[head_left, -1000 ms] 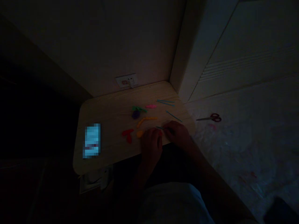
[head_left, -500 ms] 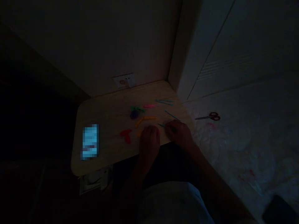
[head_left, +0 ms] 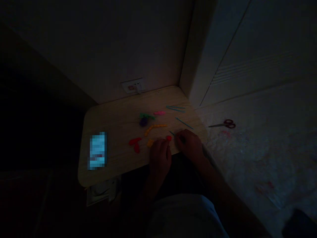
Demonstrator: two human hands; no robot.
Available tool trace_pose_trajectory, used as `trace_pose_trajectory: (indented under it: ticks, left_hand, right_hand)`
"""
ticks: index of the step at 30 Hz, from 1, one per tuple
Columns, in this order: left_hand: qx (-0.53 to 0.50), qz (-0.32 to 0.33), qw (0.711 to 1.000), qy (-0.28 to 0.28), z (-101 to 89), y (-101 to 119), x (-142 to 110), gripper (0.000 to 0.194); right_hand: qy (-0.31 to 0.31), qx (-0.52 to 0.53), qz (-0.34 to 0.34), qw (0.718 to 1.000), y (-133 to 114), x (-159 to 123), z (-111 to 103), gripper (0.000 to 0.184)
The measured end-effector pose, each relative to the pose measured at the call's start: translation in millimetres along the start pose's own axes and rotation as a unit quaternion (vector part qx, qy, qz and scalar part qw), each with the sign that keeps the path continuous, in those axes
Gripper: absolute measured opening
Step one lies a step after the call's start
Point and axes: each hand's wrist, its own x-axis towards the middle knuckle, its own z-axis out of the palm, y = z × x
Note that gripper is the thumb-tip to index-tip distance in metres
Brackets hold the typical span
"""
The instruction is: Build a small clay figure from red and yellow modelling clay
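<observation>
My left hand (head_left: 160, 153) is closed round a small red lump (head_left: 168, 138), perhaps modelling clay, that shows at its fingertips. Beside it on the right, my right hand (head_left: 189, 142) pinches a thin blue-green stick (head_left: 171, 133) whose tip points toward the red lump; the two look apart. A yellow-orange lump (head_left: 150, 143) lies against the left hand's knuckles. Farther left rest red elongated pieces (head_left: 135, 142). Beyond the hands are a beaded orange strip (head_left: 155, 126), a purple lump (head_left: 143, 122), a green piece (head_left: 148, 116) and a pink piece (head_left: 159, 113).
More thin sticks (head_left: 184, 123) lie at the right of the small wooden table (head_left: 111, 119). A lit phone-like screen (head_left: 97, 150), blurred out, is at the left. Scissors (head_left: 225, 124) lie past the right edge on a pale covering. A wall socket (head_left: 133, 86) sits behind. The room is dark.
My left hand turned, hiding the red lump for a moment, and now shows it again at the fingertips. The stick in my right hand has drawn slightly back from the left hand.
</observation>
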Motion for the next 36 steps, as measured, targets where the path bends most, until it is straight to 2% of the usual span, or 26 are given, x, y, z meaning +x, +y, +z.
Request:
trace_pose_trajectory:
  ticks: [4, 8, 19, 25, 32, 36]
  left_hand:
    - [0.008, -0.003, 1.0, -0.006, 2.2, 5, -4, 0.034]
    - [-0.002, -0.003, 1.0, -0.005, 3.4, 2, -6, 0.042]
    - [-0.04, 0.003, 0.999, 0.001, 4.0, -2, -10, 0.048]
    - [-0.025, 0.016, 1.0, 0.004, 5.6, -5, -10, 0.045]
    - [-0.045, 0.007, 0.999, 0.004, 7.2, -3, -11, 0.042]
    - [-0.056, -0.033, 0.998, 0.015, 7.2, 2, -3, 0.036]
  right_hand:
    - [-0.034, 0.003, -0.039, 0.999, 2, 4, -1, 0.011]
    - [-0.06, 0.004, -0.038, 0.998, 0, 1, -2, 0.008]
    - [-0.051, 0.038, -0.021, 0.998, -12, -4, 6, 0.01]
    - [-0.079, 0.05, -0.023, 0.995, -12, 0, 5, 0.011]
    - [-0.046, 0.01, 0.01, 0.999, -27, -8, 13, 0.014]
    - [-0.044, -0.002, 0.024, 0.999, -29, -10, 14, 0.012]
